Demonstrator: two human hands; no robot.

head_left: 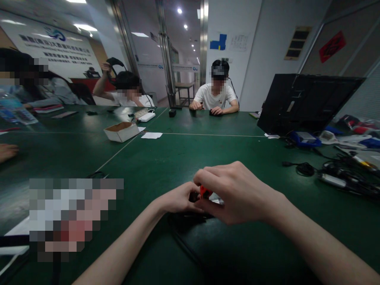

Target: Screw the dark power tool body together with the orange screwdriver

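Right hand [237, 194]: fingers bending narrowly, thumb and fingertips holding a small red object [204, 192], which is sitting between the two hands, just above the table. Left hand [178, 198]: curling narrowly beside it, thumb and forefinger apparently holding a dark piece [194, 196], though blur and shadow are keeping me from making out its form. Black cable [181, 237]: running across the green table [142, 158], below the hands. To the left I am seeing a pixelated patch [74, 213], hiding whatever is lying there. To the right, black cords [347, 170] are lying tangled, a smaller coiled cord [305, 169] resting just beside them. Farther left, another person's hand [8, 152] is showing at the edge. Beyond, I am listing a white open-topped box [120, 133], a paper slip [152, 135] lying near it, and a white power strip [147, 116]. On the right, a large black panel [308, 103] is standing tilted, with a blue device [305, 139] lying at its foot. At the far edge, a person in a white T-shirt [216, 97] is sitting opposite; another, farther left, is raising a black strap [115, 62]. Behind them I am noting glass doors [148, 51] and a red diamond-shaped hanging [332, 46].
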